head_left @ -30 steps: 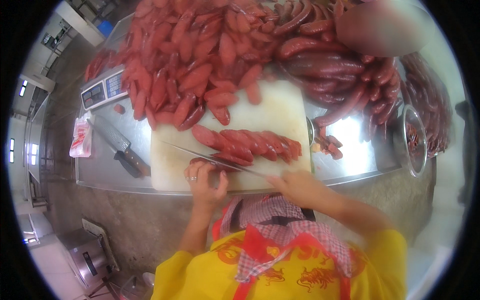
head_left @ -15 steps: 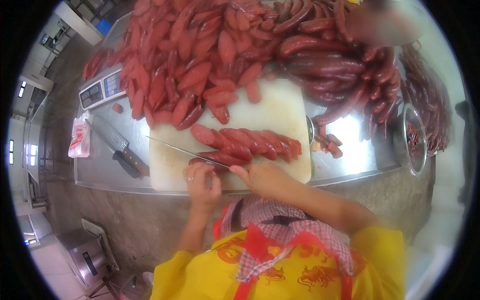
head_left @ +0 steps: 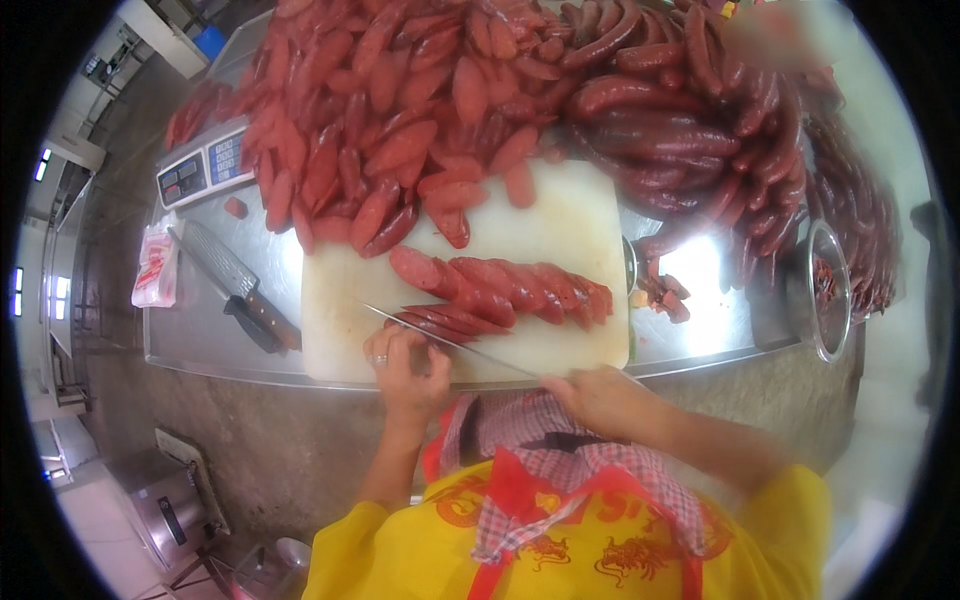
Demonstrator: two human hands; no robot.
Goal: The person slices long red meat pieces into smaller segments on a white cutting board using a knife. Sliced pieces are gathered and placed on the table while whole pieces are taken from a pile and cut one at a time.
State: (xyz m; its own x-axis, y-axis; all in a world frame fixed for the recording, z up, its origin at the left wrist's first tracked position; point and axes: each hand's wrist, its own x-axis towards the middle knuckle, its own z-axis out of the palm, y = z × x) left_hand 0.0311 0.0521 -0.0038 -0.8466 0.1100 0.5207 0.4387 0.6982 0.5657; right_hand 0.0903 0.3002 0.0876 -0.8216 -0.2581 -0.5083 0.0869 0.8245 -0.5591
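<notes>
My right hand [head_left: 602, 400] grips a long thin knife [head_left: 465, 346] by its handle, low over the right part of the white cutting board [head_left: 340, 280]. The blade slants up and left, its tip just left of a partly sliced sausage [head_left: 455, 324]. My left hand [head_left: 408, 372], fingers curled, holds that sausage's near left end, which the fingers partly hide. Behind it, a row of slanted sausage slices [head_left: 480, 280] lies overlapping across the board. A big heap of reddish sausage slices [head_left: 390, 110] spreads onto the board's far edge.
Whole dark-red sausages [head_left: 650, 135] are piled at the far right. A steel bowl [head_left: 828, 290] stands right, with sausage scraps [head_left: 665, 292] nearer the board. To the left are a second knife [head_left: 230, 275], a plastic packet [head_left: 155, 265] and a scale [head_left: 200, 172] on the metal table.
My right hand has drawn the knife back toward me and to the right. The sausage by my left hand now shows several cut slices. My left hand has barely moved.
</notes>
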